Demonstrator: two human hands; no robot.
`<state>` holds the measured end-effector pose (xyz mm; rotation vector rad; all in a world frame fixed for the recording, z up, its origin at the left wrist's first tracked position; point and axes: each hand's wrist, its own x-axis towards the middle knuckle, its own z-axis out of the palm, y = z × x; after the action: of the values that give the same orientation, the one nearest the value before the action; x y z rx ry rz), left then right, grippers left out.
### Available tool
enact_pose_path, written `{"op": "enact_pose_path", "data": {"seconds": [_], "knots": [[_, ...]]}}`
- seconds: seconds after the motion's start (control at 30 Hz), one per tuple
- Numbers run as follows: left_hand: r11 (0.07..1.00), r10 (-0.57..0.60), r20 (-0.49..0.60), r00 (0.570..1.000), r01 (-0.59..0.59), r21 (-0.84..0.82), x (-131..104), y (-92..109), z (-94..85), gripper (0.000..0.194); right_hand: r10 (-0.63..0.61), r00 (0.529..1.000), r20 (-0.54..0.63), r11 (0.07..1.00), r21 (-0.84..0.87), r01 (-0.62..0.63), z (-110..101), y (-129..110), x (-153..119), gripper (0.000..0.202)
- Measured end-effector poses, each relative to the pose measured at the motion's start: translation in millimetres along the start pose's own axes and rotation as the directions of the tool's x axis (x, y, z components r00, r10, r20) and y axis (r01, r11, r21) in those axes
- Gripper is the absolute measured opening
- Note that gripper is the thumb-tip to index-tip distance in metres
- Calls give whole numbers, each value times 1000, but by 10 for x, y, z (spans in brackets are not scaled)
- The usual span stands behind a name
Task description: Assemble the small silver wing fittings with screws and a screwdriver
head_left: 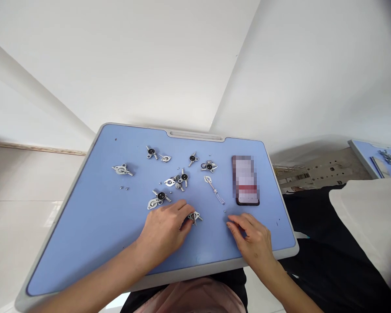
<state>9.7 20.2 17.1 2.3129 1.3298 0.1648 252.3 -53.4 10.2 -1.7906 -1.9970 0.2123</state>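
My left hand (167, 224) is closed on the edge of a small metal fitting (194, 216) near the front of the blue table. To its right, my right hand (252, 237) rests low over the tabletop, thumb and forefinger curved with a gap between them, holding nothing visible. Just above those fingertips lies a tiny screw (224, 211). A small screwdriver with a clear handle (219, 197) lies between the hands, farther back; a metal plate (207, 179) is at its tip. Another metal fitting with a black round centre (161, 196) sits just behind my left hand.
Several more metal fittings (183, 177) and tiny screws (127, 188) are spread over the blue table (94, 226). A phone (246, 180) lies at the right. Beyond the right edge, a person in dark clothing (322, 243) is beside another blue table (361, 152).
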Motion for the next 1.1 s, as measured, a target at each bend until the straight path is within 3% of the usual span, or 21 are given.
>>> {"op": "enact_pose_path", "data": {"seconds": [0.67,0.9,1.0,1.1], "knots": [[998,66,-111,992,-63,26,-41,-48,80,23,70,997,18,997,-44,-69,53,-35,139,18],[998,55,-80,995,-53,24,-20,-24,30,23,-1,999,37,994,-106,5,83,-26,178,17],[999,34,-46,998,-34,8,-8,-12,12,23,-9,999,36,1000,-26,10,84,-94,213,16],[1000,25,-21,999,-25,-1,-5,-7,13,22,-18,1000,4,987,163,18,129,-267,267,13]]}}
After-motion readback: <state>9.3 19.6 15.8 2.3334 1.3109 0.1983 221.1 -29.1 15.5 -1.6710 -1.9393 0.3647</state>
